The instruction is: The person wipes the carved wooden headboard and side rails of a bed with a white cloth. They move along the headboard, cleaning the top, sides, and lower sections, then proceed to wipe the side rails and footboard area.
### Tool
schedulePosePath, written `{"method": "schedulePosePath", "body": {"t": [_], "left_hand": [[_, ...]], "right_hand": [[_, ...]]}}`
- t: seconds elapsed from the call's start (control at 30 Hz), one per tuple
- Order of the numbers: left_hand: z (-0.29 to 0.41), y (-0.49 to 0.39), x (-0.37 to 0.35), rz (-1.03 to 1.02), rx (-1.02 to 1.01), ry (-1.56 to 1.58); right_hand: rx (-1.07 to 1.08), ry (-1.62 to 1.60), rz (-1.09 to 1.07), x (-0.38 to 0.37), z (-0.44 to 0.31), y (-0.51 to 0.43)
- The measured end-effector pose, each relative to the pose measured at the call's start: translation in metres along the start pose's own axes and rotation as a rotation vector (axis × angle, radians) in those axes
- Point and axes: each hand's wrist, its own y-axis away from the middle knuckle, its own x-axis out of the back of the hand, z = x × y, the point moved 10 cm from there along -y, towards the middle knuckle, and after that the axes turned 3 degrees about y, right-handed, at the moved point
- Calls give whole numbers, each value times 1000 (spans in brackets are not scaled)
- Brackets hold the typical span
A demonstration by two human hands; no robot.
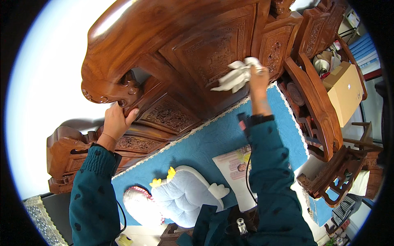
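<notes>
My right hand (259, 80) is closed on a whitish cloth (235, 77), which lies against the lower edge of a carved panel in the wooden sofa backrest (212, 52). The cloth's loose end hangs to the left and looks blurred. On the left, my left hand (117, 121) grips the backrest's wooden frame (147, 89) just below its scrolled end, with the thumb on the front side. Beneath both hands runs the seat, covered by a blue seat cover (209, 140) with white lace trim.
A blue-grey cushion (181, 193), a round white cushion (143, 206) and a printed paper or bag (235, 175) lie on the seat. To the right stand a wooden armrest (320, 107) and a cardboard box (346, 92). A black cable hangs by each sleeve.
</notes>
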Motion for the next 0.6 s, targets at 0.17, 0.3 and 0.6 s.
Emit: {"method": "schedulePosePath", "body": {"t": [0.17, 0.3, 0.6], "left_hand": [[5, 0, 3, 42, -59, -7], [5, 0, 4, 61, -72, 35], [13, -1, 10, 62, -71, 55]], "right_hand": [[217, 106, -207, 26, -18, -8], [312, 734, -555, 8, -18, 34], [349, -85, 137, 54, -56, -10]]}}
